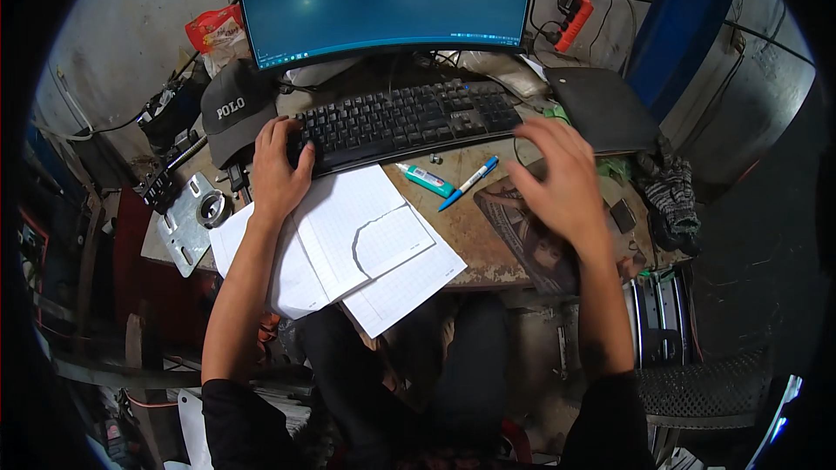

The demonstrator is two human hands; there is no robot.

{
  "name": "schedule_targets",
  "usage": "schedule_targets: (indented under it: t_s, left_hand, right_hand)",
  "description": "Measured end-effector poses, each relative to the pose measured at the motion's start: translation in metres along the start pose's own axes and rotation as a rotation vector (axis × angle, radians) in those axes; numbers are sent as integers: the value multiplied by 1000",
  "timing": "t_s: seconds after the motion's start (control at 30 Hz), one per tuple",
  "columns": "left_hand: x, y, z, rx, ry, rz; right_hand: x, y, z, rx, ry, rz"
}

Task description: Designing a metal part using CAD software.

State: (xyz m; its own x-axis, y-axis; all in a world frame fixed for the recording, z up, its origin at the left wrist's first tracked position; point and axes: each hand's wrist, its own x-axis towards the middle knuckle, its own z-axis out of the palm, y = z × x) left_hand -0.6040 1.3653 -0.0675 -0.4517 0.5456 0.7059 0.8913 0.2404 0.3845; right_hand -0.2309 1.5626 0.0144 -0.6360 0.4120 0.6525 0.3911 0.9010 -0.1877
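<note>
Beyond black sleeves, the keyboard before the monitor is best tapped lightly by the left hand, thumb and fingers apart at its left end, while the right hand, likewise spread, nothing seen held, is best relaxed.

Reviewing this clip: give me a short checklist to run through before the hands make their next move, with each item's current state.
1. Left hand placed at the left end of the keyboard: ok.
2. Right hand open, thumb spread from the fingers: ok.
3. Space beneath the right palm, over the picture mat: cannot tell; the hand hides it.
4. Monitor lit: ok.
5. Blue-and-white pen and teal tube lying off the keyboard: ok, both in front of it.
6. White papers fully on the desk: not ok; a corner overhangs the front edge.
</note>
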Motion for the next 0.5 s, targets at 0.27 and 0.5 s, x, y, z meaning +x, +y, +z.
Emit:
schedule_targets:
  t_s: [0.27, 0.5]
  left_hand:
    - [7, 1, 3, -30, 119, 63]
    - [7, -5, 0, 6, 112, 44]
  right_hand:
    - [66, 71, 96, -184, -260, 189]
    - [73, 57, 100, -200, -299, 179]
